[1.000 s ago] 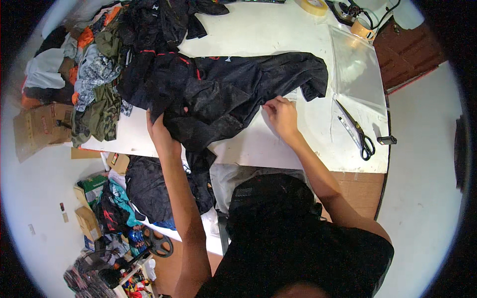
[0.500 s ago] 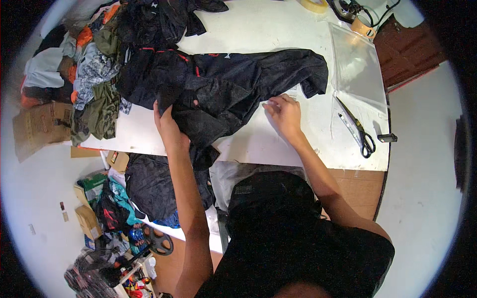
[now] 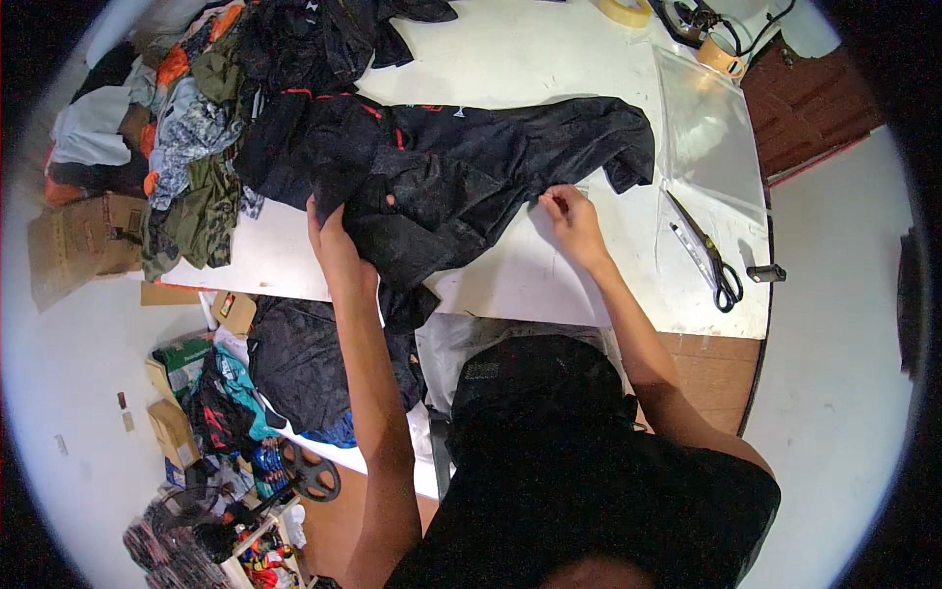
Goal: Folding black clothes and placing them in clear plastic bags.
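A black garment [image 3: 451, 177] with red piping and small printed marks lies spread across the white table, one sleeve-like end stretched out to the right. My left hand [image 3: 339, 250] is closed on its near left part, thumb and fingers around a fold of the cloth. At the garment's near edge, beside the stretched-out end, my right hand [image 3: 577, 224] is pinched with curled fingers against the fabric. Its fingertips partly hide the bit of cloth between them. One corner of the garment hangs over the table's front edge by my left wrist.
Black-handled scissors [image 3: 716, 260] lie on the right of the white table [image 3: 510, 280], beside a pen-like white stick [image 3: 690, 247] and a clear plastic sheet [image 3: 702, 128]. Tape rolls [image 3: 624, 11] sit at the back. Piled clothes [image 3: 196, 128] and a cardboard box [image 3: 88, 240] stand left.
My right hand has moved slightly right, and its fingers have curled from a looser spread into a pinch at the garment's edge. My left hand keeps its hold.
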Motion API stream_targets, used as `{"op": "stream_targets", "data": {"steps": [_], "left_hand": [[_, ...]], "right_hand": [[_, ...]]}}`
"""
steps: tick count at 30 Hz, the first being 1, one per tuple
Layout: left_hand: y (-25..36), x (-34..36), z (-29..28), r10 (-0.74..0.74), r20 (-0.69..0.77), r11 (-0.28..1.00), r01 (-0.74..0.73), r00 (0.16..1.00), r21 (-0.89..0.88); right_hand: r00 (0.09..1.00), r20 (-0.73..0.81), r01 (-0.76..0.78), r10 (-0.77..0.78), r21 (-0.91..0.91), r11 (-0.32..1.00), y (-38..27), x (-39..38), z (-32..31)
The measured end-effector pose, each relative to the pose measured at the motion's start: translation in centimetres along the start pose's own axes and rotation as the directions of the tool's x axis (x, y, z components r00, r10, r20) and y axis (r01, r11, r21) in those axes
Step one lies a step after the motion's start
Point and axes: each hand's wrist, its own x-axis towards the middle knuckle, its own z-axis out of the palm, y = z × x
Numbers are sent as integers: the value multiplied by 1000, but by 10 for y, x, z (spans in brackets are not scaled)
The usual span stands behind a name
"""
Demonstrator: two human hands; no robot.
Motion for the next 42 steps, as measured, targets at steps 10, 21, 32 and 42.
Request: {"op": "stream_targets", "data": {"steps": [10, 21, 32, 42], "left_hand": [[7, -12, 22, 5, -56, 997, -1, 998, 73], [-79, -71, 29, 105, 393, 709, -346, 914, 615], [-206, -105, 153, 209, 612, 801, -492, 763, 341], [-139, 20, 85, 178, 749, 673, -634, 638, 380]], "right_hand": [[932, 335, -335, 141, 639, 693, -6, 23, -28], [876, 68, -329, 477, 808, 489, 7, 61, -12], [967, -106, 233, -230, 726, 646, -164, 295, 48], [672, 288, 738, -682, -330, 588, -168, 212, 37]]}}
